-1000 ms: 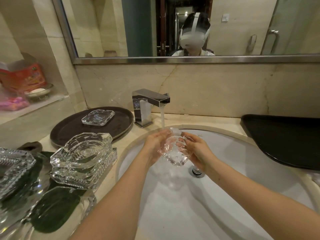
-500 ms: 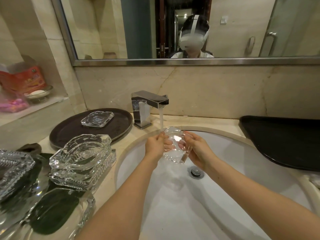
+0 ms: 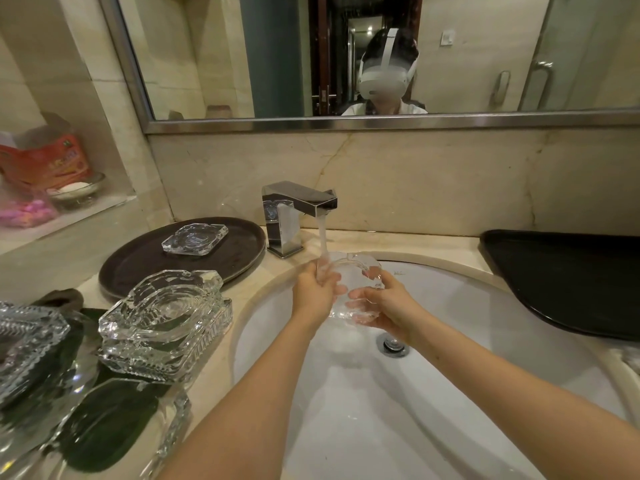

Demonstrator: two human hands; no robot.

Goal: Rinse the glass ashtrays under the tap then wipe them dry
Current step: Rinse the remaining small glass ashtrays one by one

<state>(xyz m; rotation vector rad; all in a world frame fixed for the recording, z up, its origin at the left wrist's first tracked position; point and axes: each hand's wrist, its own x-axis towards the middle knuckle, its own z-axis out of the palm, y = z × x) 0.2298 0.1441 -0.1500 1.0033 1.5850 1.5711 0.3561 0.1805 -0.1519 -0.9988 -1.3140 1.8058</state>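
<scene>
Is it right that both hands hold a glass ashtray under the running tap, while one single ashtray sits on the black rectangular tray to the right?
Not quite. In the head view the single ashtray sits on the round brown tray to the left, not the black one. The rest holds: both hands hold a glass ashtray under the running tap.

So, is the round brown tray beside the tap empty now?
No, one glass ashtray lies on the round brown tray, left of the tap.
</scene>
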